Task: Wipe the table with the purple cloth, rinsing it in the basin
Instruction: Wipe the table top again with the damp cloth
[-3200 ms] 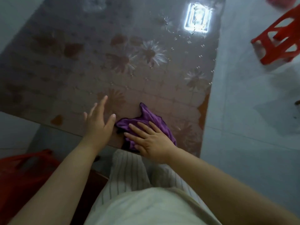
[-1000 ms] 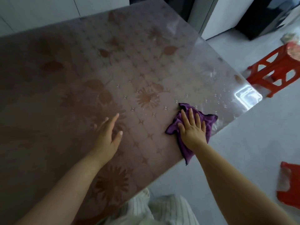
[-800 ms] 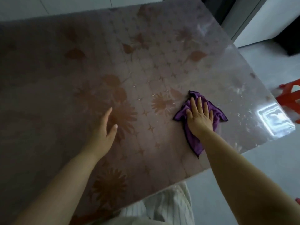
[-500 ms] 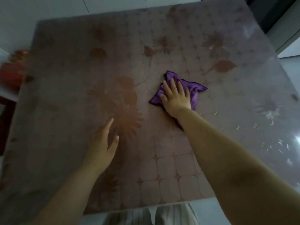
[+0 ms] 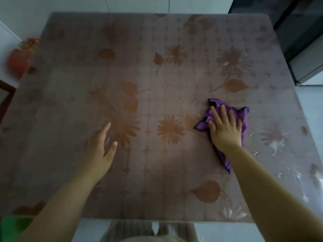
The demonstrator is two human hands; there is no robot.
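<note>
The purple cloth (image 5: 242,116) lies crumpled on the right half of the square table (image 5: 166,172), whose brownish glossy top carries a flower and leaf pattern. My right hand (image 5: 224,128) presses flat on the cloth with straight, spread fingers. A tail of the cloth trails back under my wrist. My left hand (image 5: 101,147) rests on the table's left half with fingers extended, holding nothing. No basin shows in this view.
A red object (image 5: 17,64) sits beyond the table's left edge, blurred. A green thing (image 5: 12,227) shows at the bottom left corner. A dark appliance (image 5: 295,37) stands at the back right. Water droplets glint near the table's right edge (image 5: 297,175).
The view swung from the table's corner to face it squarely. My right hand slid the cloth across the top, first toward the middle, then back right. My left hand stayed planted.
</note>
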